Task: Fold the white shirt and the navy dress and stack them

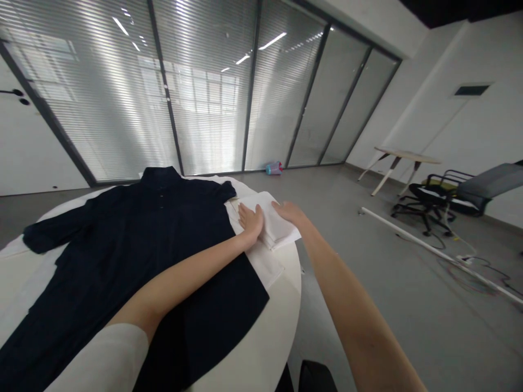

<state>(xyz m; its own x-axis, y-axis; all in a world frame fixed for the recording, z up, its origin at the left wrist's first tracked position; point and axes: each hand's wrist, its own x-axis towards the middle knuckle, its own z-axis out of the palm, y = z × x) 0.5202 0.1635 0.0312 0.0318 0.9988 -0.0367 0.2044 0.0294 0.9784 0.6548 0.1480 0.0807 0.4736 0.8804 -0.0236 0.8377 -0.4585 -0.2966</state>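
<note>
A dark navy short-sleeved shirt point(163, 228) lies spread out on the round white table point(281, 305), its collar toward the far side. At the table's right edge is a folded white cloth point(280, 226), resting partly on another white piece of fabric point(263, 261). My left hand point(251, 220) lies on the left part of the folded cloth, its fingers stretched out, while its forearm crosses above the shirt. On the cloth's right side, my right hand point(288, 211) grips the edge; most of its fingers are hidden.
More white fabric shows under the shirt at the left. Beyond the table are a glass partition point(204, 98) with blinds and a small bin point(274, 168) lying on the floor. To the right are a wooden-topped table point(406, 155), an office chair point(453, 190), a white pole point(433, 253) and cables.
</note>
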